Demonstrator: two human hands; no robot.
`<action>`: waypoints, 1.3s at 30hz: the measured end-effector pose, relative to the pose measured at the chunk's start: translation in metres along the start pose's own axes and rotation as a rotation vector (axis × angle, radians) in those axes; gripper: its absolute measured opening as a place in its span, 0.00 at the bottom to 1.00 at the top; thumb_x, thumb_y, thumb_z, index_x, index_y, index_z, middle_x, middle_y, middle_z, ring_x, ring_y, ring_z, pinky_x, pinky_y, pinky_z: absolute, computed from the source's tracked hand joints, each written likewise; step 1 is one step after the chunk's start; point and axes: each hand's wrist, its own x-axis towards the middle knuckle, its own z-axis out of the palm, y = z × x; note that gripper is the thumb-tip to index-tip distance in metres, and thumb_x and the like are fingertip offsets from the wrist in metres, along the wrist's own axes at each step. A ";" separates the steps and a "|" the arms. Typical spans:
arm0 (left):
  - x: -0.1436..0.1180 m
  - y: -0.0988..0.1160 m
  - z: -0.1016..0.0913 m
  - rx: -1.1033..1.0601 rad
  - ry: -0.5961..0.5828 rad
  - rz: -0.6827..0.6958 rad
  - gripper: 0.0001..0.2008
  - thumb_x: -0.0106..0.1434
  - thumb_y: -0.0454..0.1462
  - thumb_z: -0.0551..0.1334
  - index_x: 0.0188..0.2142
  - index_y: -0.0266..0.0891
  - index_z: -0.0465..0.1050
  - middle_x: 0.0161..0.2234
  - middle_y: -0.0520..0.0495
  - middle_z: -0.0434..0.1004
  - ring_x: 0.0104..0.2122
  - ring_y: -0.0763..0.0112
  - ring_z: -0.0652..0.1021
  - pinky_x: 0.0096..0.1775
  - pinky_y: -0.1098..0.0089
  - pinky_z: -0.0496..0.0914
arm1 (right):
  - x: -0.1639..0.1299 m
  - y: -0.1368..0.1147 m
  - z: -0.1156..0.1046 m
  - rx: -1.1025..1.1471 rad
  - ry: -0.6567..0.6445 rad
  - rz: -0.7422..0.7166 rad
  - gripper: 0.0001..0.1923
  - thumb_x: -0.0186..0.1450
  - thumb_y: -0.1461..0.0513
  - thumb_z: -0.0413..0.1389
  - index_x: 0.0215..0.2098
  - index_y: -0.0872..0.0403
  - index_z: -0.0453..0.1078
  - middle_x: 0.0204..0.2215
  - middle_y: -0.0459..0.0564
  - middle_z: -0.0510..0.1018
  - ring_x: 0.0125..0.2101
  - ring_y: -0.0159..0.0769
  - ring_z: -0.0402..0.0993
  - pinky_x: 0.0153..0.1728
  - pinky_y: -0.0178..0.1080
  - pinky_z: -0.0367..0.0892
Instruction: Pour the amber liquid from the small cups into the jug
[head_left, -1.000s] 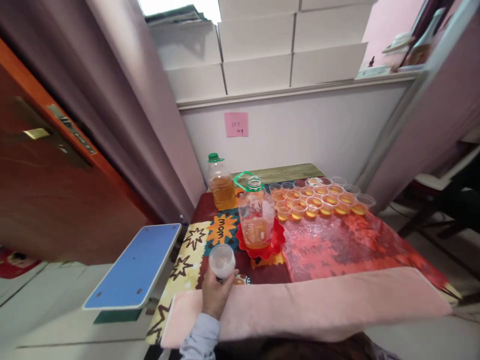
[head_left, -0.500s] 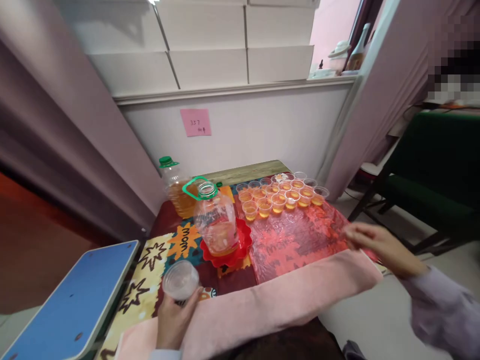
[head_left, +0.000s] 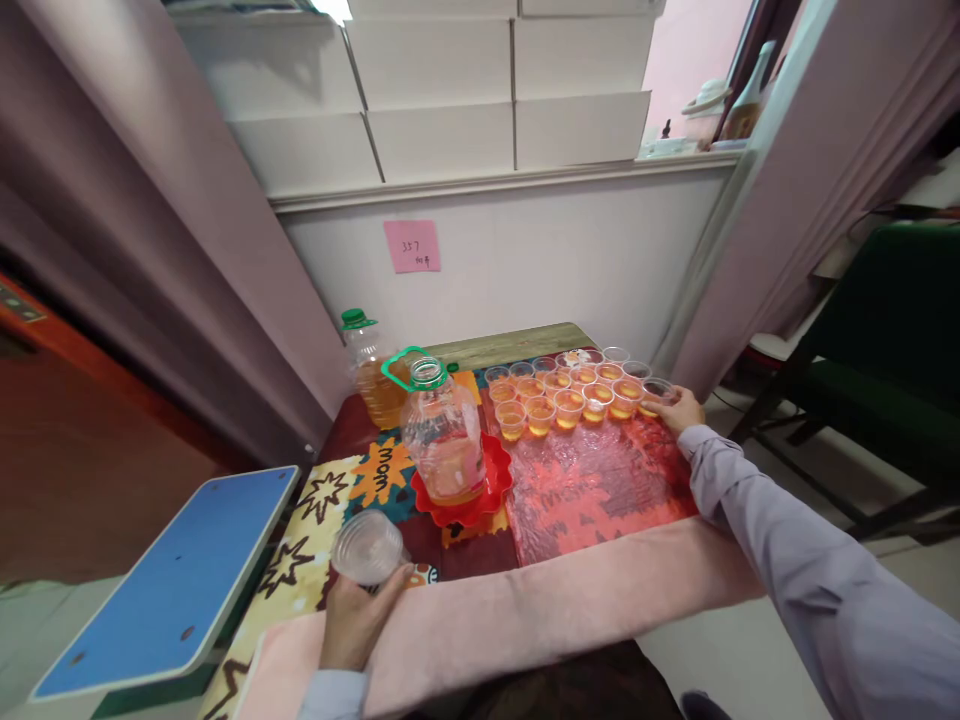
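Here left hand grip wraps clear ribbed plastic cup stack; right hand pinching round amber-filled cup.

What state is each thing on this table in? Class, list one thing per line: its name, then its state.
Left hand: closed around the stack of clear cups.
Stack of clear cups: empty, tilted.
Right hand: touching the rightmost small cup.
Rightmost small cup: upright, holds amber liquid.
Other small cups: upright, filled with amber liquid.
Large jug: uncapped, partly full, standing on the red tray.
Rear bottle: capped, partly full.
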 end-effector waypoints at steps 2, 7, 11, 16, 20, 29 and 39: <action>-0.001 0.002 0.000 -0.005 0.003 0.016 0.23 0.50 0.57 0.71 0.33 0.40 0.83 0.34 0.41 0.88 0.40 0.46 0.87 0.41 0.56 0.82 | 0.003 0.002 0.004 -0.006 0.039 0.016 0.38 0.42 0.51 0.75 0.48 0.54 0.71 0.46 0.60 0.83 0.44 0.53 0.80 0.51 0.53 0.73; -0.003 0.008 0.000 -0.037 0.047 0.007 0.24 0.48 0.56 0.72 0.34 0.39 0.82 0.35 0.40 0.88 0.39 0.45 0.87 0.41 0.55 0.82 | 0.004 0.005 0.006 0.005 0.068 0.004 0.30 0.42 0.49 0.73 0.40 0.52 0.74 0.38 0.54 0.83 0.40 0.50 0.79 0.46 0.50 0.73; -0.003 0.012 -0.001 -0.044 0.046 0.005 0.24 0.48 0.55 0.72 0.34 0.39 0.83 0.36 0.40 0.88 0.39 0.45 0.87 0.41 0.55 0.82 | -0.002 0.008 0.001 -0.003 0.116 0.001 0.29 0.44 0.47 0.72 0.38 0.52 0.73 0.38 0.56 0.83 0.39 0.50 0.79 0.44 0.50 0.73; -0.002 0.012 -0.002 -0.034 0.024 -0.003 0.24 0.48 0.57 0.71 0.33 0.40 0.83 0.35 0.40 0.88 0.39 0.45 0.87 0.39 0.55 0.82 | -0.002 0.008 -0.013 -0.024 0.154 -0.060 0.30 0.46 0.44 0.70 0.39 0.52 0.72 0.40 0.59 0.83 0.39 0.51 0.80 0.43 0.49 0.73; 0.000 0.008 -0.001 -0.019 0.017 0.007 0.25 0.49 0.57 0.71 0.35 0.40 0.83 0.34 0.40 0.88 0.38 0.46 0.87 0.42 0.55 0.81 | 0.005 -0.006 -0.023 -0.031 0.085 -0.179 0.30 0.46 0.45 0.70 0.41 0.51 0.72 0.41 0.55 0.84 0.40 0.48 0.81 0.44 0.47 0.73; 0.001 0.005 -0.001 -0.009 0.015 0.022 0.24 0.49 0.57 0.71 0.35 0.40 0.84 0.36 0.41 0.88 0.42 0.44 0.87 0.43 0.54 0.82 | -0.002 -0.061 -0.031 -0.576 -0.078 -0.476 0.29 0.60 0.51 0.65 0.58 0.51 0.73 0.50 0.58 0.83 0.47 0.51 0.81 0.45 0.45 0.73; 0.000 0.000 -0.001 -0.016 -0.010 0.010 0.26 0.50 0.57 0.71 0.39 0.39 0.84 0.39 0.40 0.89 0.44 0.44 0.86 0.48 0.52 0.81 | -0.006 -0.074 -0.031 -0.712 -0.100 -0.626 0.26 0.63 0.57 0.60 0.60 0.51 0.73 0.56 0.58 0.80 0.54 0.52 0.76 0.52 0.48 0.71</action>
